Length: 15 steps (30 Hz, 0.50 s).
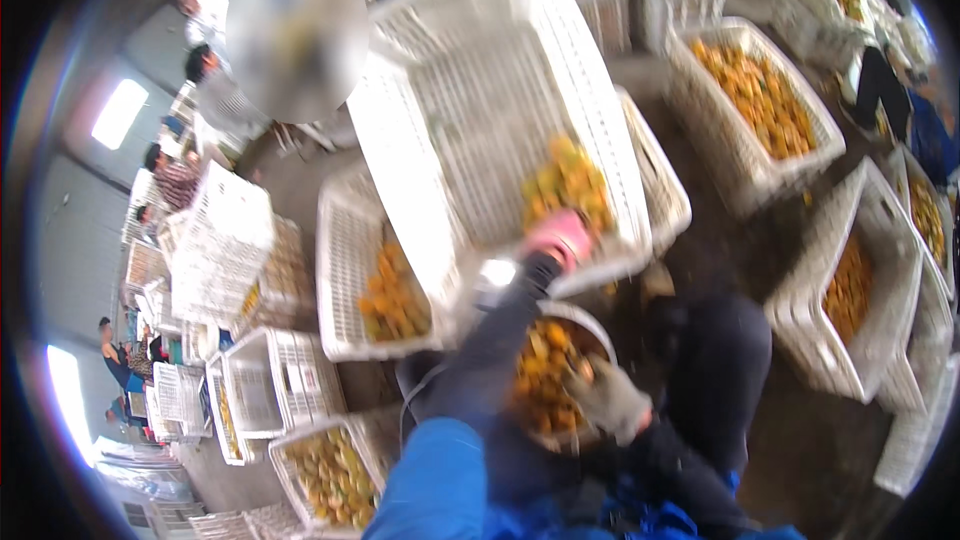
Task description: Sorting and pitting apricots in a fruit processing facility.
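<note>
In a pink glove, my left hand (559,236) reaches into a large white slatted plastic crate (487,97) propped in front of me. It touches the near side of a small heap of orange-yellow fruit (570,184) in the crate's near right corner; its fingers are hidden. Between my knees stands a round pail (604,330) filled with similar orange fruit pieces (547,379). My right hand (611,401), in a grey-white work glove, is over the pail's right side. A small dark object (574,356) shows at its fingertips, too blurred to name or to tell whether it is held.
Crates with fruit stand at left (390,292), lower left (330,465) and upper right (754,97). Nested crates (847,292) are at right. Stacked crates (225,247) rise at far left, near several people (176,172). Filled sacks (817,0) lie at upper right.
</note>
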Each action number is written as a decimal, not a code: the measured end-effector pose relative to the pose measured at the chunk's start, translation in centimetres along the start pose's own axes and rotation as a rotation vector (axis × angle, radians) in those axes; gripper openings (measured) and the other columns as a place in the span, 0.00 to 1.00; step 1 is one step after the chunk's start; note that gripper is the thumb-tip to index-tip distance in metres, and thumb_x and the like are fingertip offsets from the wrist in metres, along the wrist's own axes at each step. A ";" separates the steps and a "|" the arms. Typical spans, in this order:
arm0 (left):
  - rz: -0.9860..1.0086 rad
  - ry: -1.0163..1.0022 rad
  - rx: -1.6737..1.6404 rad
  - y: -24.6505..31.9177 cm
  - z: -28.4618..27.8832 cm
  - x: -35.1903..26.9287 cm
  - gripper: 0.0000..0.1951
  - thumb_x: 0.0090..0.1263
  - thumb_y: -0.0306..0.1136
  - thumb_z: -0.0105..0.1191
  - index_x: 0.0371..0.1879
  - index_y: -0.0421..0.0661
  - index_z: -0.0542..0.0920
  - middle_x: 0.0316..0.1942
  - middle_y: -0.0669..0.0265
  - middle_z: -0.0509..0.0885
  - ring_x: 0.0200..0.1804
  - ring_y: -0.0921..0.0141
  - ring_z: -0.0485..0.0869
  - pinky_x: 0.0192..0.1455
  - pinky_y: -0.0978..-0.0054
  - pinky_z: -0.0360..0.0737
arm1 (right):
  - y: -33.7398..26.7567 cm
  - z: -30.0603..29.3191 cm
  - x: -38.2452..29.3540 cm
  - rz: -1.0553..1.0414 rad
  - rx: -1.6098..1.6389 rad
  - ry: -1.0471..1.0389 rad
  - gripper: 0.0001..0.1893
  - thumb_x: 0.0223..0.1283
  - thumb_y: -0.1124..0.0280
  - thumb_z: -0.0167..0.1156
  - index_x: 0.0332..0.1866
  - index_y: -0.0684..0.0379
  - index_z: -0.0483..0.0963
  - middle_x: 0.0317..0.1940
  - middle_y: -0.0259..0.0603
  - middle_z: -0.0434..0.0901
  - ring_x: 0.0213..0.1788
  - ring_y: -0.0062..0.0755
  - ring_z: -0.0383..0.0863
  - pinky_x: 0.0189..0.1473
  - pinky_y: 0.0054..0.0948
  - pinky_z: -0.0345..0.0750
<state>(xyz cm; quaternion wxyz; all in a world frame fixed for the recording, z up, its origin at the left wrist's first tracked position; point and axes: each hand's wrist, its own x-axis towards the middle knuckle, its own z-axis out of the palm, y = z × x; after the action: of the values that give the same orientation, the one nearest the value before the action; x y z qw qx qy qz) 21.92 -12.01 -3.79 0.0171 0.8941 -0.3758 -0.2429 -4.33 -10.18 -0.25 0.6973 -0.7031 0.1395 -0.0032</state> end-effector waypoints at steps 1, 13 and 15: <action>0.074 -0.155 -0.113 3.2 1.1 3.0 0.26 0.61 0.53 0.50 0.47 0.42 0.79 0.46 0.48 0.80 0.50 0.55 0.79 0.55 0.60 0.72 | 4.0 -1.6 -0.3 0.262 0.213 0.030 0.11 0.61 0.68 0.59 0.39 0.67 0.73 0.31 0.41 0.79 0.34 0.26 0.78 0.38 0.27 0.75; 0.549 0.114 -0.486 -3.9 8.4 13.2 0.22 0.51 0.49 0.60 0.27 0.38 0.78 0.29 0.55 0.80 0.34 0.60 0.80 0.38 0.65 0.74 | -0.6 -2.4 0.8 0.322 0.348 0.286 0.12 0.64 0.62 0.55 0.31 0.60 0.69 0.12 0.31 0.68 0.08 0.18 0.63 0.10 0.21 0.60; 0.151 -0.080 -0.048 -1.2 5.0 11.9 0.24 0.50 0.48 0.62 0.33 0.37 0.78 0.35 0.54 0.80 0.40 0.60 0.79 0.44 0.66 0.73 | -0.2 -2.9 0.9 0.478 0.387 0.324 0.16 0.61 0.60 0.60 0.40 0.65 0.75 0.24 0.34 0.79 0.26 0.15 0.74 0.29 0.19 0.72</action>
<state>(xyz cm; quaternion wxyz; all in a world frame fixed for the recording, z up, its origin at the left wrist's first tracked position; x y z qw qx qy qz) 27.60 -18.51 -13.43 0.0418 0.8522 -0.4366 -0.2852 -3.97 -13.18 -0.14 0.7677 -0.4955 0.4057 0.0222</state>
